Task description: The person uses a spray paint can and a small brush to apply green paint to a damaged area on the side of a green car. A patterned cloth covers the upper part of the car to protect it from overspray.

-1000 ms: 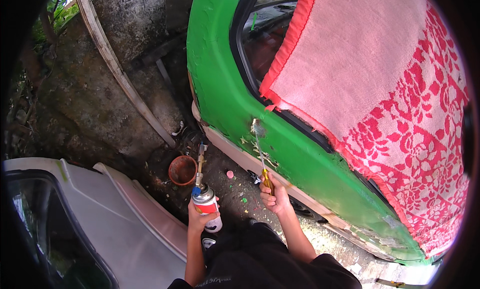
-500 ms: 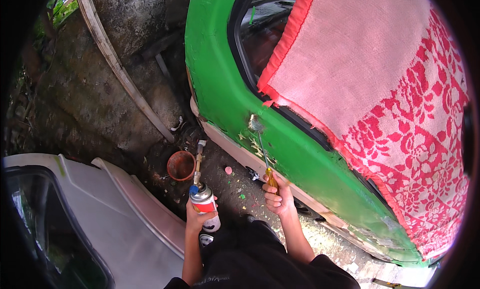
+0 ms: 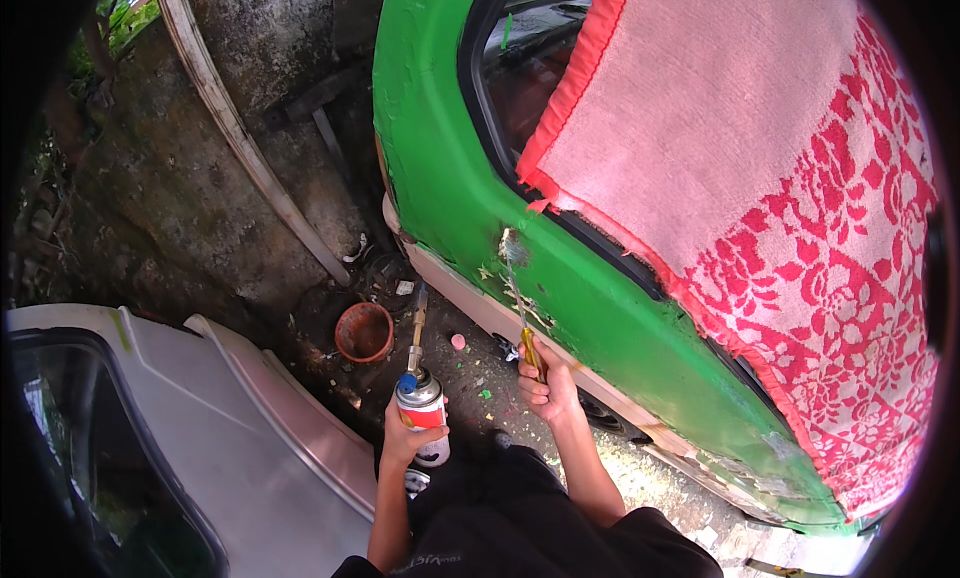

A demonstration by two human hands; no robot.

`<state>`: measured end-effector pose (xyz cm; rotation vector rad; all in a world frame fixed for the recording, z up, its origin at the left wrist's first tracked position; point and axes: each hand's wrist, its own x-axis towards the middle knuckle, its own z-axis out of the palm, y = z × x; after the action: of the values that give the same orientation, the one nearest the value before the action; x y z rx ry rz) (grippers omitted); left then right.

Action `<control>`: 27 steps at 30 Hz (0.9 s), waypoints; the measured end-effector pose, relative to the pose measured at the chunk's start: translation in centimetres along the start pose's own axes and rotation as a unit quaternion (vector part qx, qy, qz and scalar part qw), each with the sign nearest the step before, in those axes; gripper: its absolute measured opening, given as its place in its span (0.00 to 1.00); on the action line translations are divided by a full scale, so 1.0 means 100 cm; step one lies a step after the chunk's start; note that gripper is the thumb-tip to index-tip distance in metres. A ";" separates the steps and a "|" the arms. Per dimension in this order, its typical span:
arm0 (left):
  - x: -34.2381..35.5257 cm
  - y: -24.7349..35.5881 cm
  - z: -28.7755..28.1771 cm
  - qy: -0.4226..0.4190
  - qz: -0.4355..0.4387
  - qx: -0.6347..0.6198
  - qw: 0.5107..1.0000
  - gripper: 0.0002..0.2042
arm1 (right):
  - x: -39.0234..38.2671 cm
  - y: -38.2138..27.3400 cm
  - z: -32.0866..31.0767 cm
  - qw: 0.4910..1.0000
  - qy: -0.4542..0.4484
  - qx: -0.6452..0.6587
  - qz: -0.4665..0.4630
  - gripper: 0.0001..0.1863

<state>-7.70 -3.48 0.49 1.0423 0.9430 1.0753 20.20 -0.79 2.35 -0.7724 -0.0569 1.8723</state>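
Note:
My left hand (image 3: 403, 436) is closed around a gas torch (image 3: 422, 408), a red-and-white canister with a blue knob and a brass nozzle pointing away from me. In my right hand (image 3: 549, 386) is a screwdriver (image 3: 530, 350) with a yellow handle and a long thin shaft. Its tip lies at a scraped, greyish patch (image 3: 515, 248) on the green car body (image 3: 440, 178); whether it touches cannot be made out. Flaked pale paint (image 3: 520, 303) shows along the panel just below that patch. No flame is visible at the nozzle.
A red towel with a floral pattern (image 3: 720, 158) covers the car's window area. Beyond my left hand a terracotta pot (image 3: 364, 332) stands on the littered ground. A grey car (image 3: 230, 428) is close on my left, and a curved strip (image 3: 235, 128) leans against the wall.
My left hand has moved slightly right with the torch, its nozzle turning toward the green car. My right hand has shifted slightly left, and the screwdriver's tip stays near the scraped patch.

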 end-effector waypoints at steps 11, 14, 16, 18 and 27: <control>-0.012 -0.005 -0.004 -0.002 0.001 -0.015 1.000 0.36 | -0.019 -0.002 -0.014 0.998 -0.011 0.056 0.021 0.17; -0.006 -0.008 -0.009 0.005 -0.001 -0.004 1.000 0.36 | -0.001 -0.006 -0.007 0.998 -0.010 0.049 0.023 0.17; -0.004 -0.012 -0.009 0.007 -0.005 -0.003 1.000 0.36 | 0.005 0.001 0.001 0.997 -0.004 0.068 0.030 0.16; -0.006 -0.007 -0.005 0.018 0.001 0.001 1.000 0.34 | -0.002 -0.001 -0.008 0.996 -0.020 0.083 0.037 0.16; -0.008 -0.003 -0.004 0.033 0.009 -0.003 0.999 0.33 | -0.004 -0.005 -0.014 0.999 0.005 0.036 0.013 0.17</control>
<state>-8.16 -4.22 0.16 1.0164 0.9848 1.1321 21.51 -1.37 1.63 -0.7356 0.0261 1.8853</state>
